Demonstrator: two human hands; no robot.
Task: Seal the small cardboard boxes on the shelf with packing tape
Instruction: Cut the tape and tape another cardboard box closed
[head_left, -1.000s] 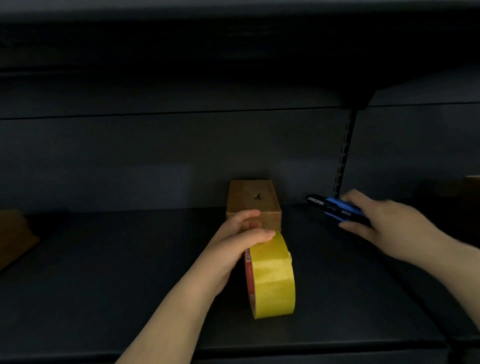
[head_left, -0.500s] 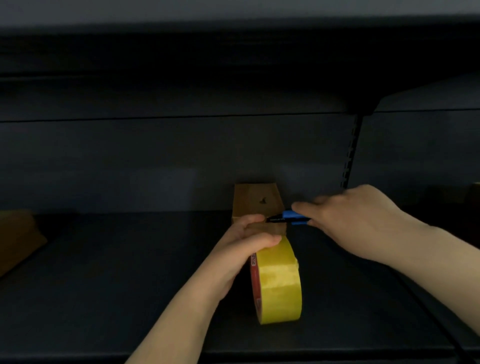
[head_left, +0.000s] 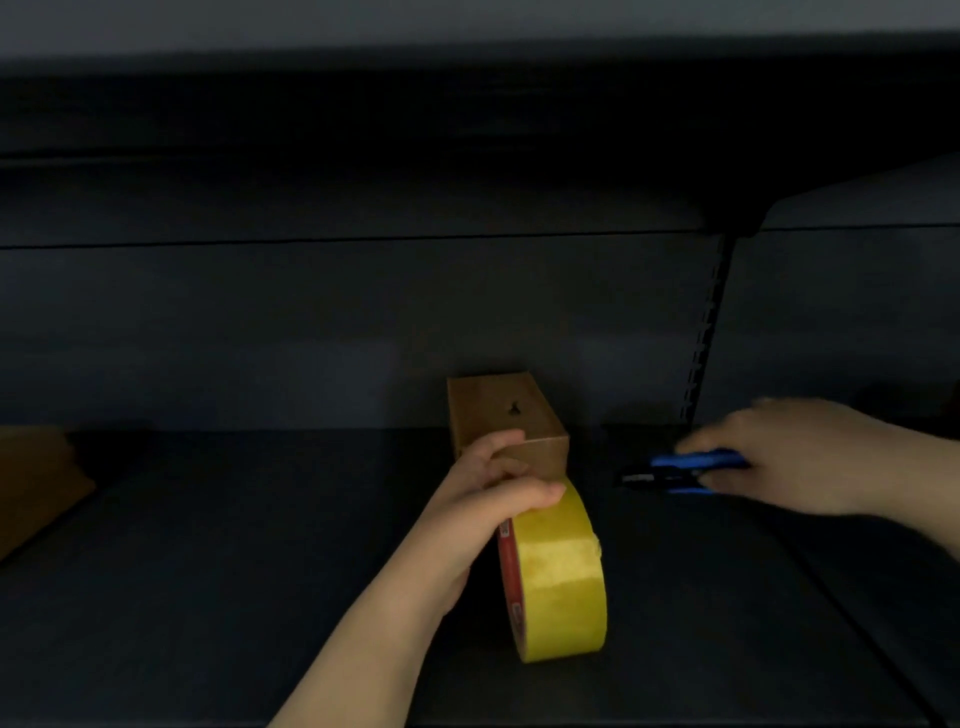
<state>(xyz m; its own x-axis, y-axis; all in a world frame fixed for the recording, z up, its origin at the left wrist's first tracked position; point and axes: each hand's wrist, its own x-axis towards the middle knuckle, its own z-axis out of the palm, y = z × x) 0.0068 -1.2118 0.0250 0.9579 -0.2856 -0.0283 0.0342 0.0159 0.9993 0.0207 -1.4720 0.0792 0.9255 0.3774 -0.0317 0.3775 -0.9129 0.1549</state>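
A small cardboard box (head_left: 506, 415) sits at the back of the dark shelf (head_left: 208, 545), near the rear wall. A yellow tape roll (head_left: 558, 577) stands on edge just before it. The left hand (head_left: 485, 506) curls over the roll's top, fingers against the box's front. To the right, apart, the blurred right hand (head_left: 795, 457) grips a blue cutter (head_left: 680, 470). Bare shelf spreads on both sides.
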